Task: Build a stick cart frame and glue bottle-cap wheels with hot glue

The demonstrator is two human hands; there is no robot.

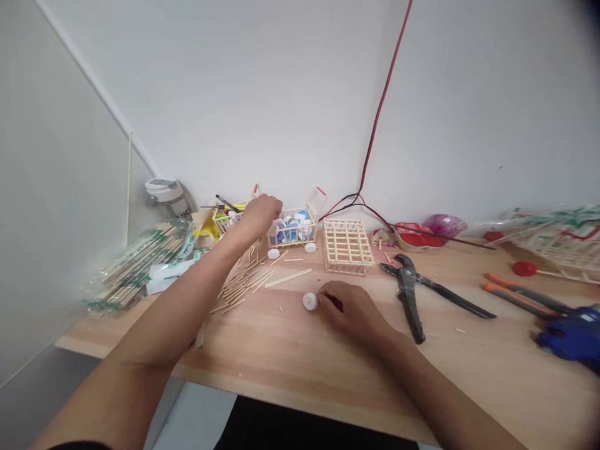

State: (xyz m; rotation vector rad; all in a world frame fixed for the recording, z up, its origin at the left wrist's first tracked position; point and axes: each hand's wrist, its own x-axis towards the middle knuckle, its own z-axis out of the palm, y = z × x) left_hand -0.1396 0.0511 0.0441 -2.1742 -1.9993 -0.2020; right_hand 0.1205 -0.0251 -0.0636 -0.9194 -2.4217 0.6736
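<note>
Two bare hands are working: nearest, the right hand (350, 311) is curling narrowly just beside a white plastic wheel (310, 301), light and slippery, best pinched by its rim; farther up, the left hand (259, 217) is reaching over a stick-built cart (293, 236), its grip hidden.

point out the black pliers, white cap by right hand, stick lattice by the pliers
black pliers (407, 284), head view, near the pivot
white cap (310, 301), head view, on its face
stick lattice (347, 247), head view, on a crossbar
</note>
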